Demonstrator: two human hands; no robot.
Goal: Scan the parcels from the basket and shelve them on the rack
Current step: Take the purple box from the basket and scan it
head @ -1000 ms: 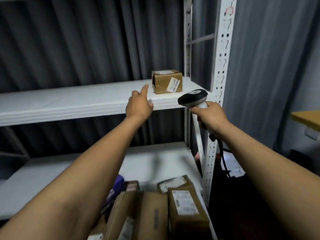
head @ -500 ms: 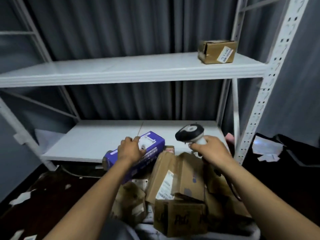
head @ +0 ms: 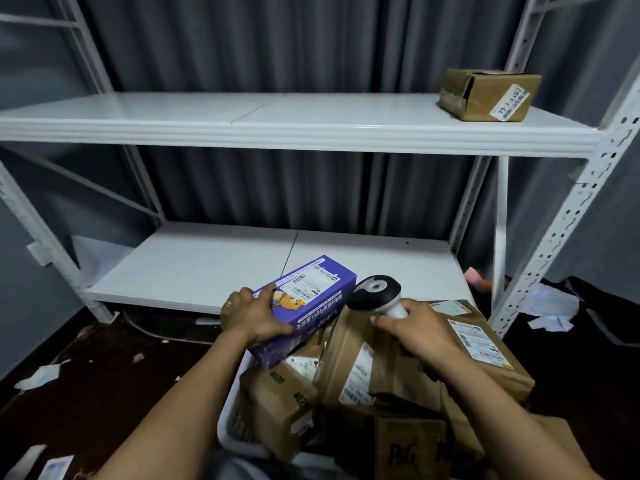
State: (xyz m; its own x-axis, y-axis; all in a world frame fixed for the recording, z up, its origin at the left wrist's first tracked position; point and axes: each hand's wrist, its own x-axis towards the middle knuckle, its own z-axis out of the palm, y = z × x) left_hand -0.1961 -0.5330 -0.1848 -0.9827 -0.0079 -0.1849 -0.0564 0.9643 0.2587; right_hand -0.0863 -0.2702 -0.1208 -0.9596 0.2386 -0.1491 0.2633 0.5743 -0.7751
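My left hand (head: 254,315) grips the near end of a purple box (head: 313,301) with a white label, lying atop the pile in the white basket (head: 228,434). In my right hand (head: 417,332) is a black-and-white barcode scanner (head: 375,294), its head just right of the purple box. Several brown cardboard parcels (head: 349,365) fill the basket below both hands. One brown parcel (head: 488,95) with a white label stands at the right end of the upper shelf (head: 277,129) of the white rack.
The rack's lower shelf (head: 214,268) lies just behind the basket. A perforated white upright (head: 568,216) stands at the right. Paper scraps (head: 41,375) litter the dark floor at left and right. Grey curtains hang behind the rack.
My left hand came down from the upper shelf to the basket and took hold of the purple box. The scanner hand dropped to the basket too. The view tilted downward.
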